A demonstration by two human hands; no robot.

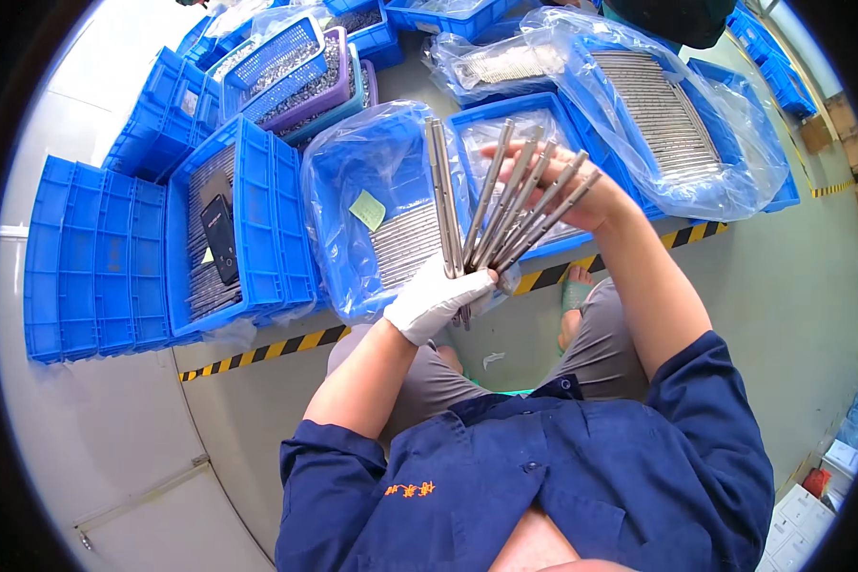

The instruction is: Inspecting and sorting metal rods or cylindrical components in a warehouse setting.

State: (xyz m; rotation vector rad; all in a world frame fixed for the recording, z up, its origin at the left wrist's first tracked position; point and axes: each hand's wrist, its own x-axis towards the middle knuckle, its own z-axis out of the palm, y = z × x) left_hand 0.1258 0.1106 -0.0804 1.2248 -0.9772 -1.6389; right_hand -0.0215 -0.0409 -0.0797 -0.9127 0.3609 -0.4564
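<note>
metal rods [505, 205] are fanned above the lap, before the blue crates [257, 210] | lower ends are pinched in the gloved left hand [436, 298] | upper ends are backed by the spread bare right hand [567, 186], so each rod shows separately

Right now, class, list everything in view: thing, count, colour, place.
metal rods: a fanned bunch, grey, held between both hands
lined crate: one, blue, clear plastic liner, rods and a green slip inside, ahead of the hands
crate with dark device: one, blue, left
stacked crates: several, blue, far left
bagged rod tray: one, grey rods, upper right
hazard tape: yellow-black stripe, floor
left hand: white glove, grips rod ends
right hand: bare, fingers spread behind rods
</note>
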